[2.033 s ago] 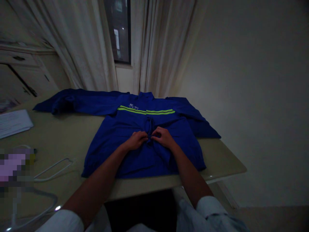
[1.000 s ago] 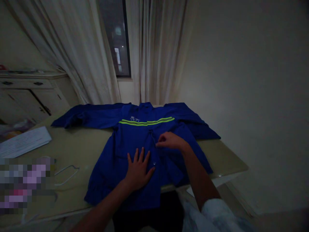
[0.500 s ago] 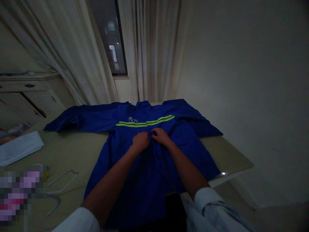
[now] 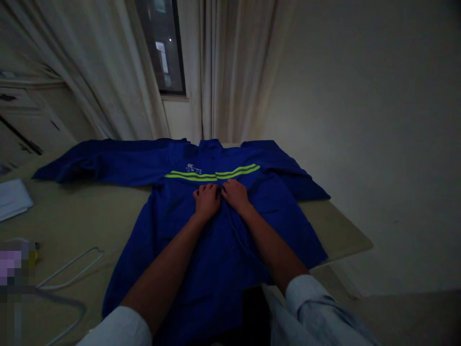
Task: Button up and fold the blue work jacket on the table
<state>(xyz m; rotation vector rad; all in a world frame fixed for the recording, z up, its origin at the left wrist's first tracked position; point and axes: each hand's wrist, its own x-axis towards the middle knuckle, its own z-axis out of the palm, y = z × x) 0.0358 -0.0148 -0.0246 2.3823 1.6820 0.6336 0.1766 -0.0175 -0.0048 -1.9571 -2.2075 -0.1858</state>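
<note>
A blue work jacket (image 4: 190, 230) lies spread front side up on the table, collar away from me and both sleeves out to the sides. Yellow-green reflective stripes (image 4: 237, 171) cross its chest, and a small white print sits above the left one. Just below the stripes, my left hand (image 4: 208, 199) is closed on the jacket's front edge. Close beside it my right hand (image 4: 235, 193) pinches the opposite edge, fingers curled. Fingertips of both nearly meet; any button between them is hidden. Below my hands the front opening gapes slightly.
White wire hangers (image 4: 72, 271) lie on the table (image 4: 90, 216) at left, near folded papers (image 4: 13, 198) and a blurred-out patch. A cabinet (image 4: 32, 115) stands at far left, with curtains (image 4: 230, 72) and a window behind. The table's right corner is by the wall.
Both hands have come closer together at the jacket's front opening, and the left fingers now rest flatter over the cloth. The camera view has shifted slightly; the jacket still lies spread out.
</note>
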